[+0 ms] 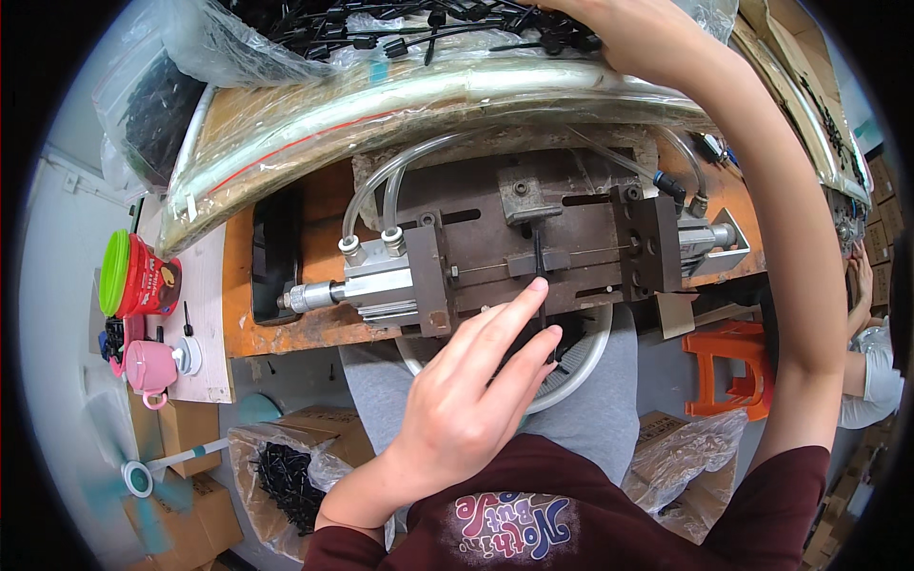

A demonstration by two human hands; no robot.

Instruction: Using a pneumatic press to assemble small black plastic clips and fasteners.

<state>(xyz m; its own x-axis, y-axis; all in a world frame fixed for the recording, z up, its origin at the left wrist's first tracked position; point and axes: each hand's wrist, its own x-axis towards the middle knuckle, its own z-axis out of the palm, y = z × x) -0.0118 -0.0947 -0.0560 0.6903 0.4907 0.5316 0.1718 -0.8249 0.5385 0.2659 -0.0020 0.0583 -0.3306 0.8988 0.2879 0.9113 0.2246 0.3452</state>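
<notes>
My left hand (455, 409) is at the near edge of a dark metal clamping fixture (476, 233). Its index fingertip and thumb tip rest along a thin black plastic rod (539, 249), holding it. The rod's far end meets a small metal block (526, 197), and it crosses a dark little block (522, 265) on a thin horizontal pin. At the top edge my right hand (633, 33) reaches over a heap of black plastic rods with knob-like ends (428, 30); its fingertips are cut off, so its grip is hidden.
Air cylinders (381, 285) with clear hoses flank the fixture on the orange bench (262, 328). A phone (276, 243), a red tub (152, 276) and a pink cup (150, 366) lie left. A white-rimmed basin (571, 385) sits below, near an orange stool (728, 366). Someone's arm (857, 295) shows far right.
</notes>
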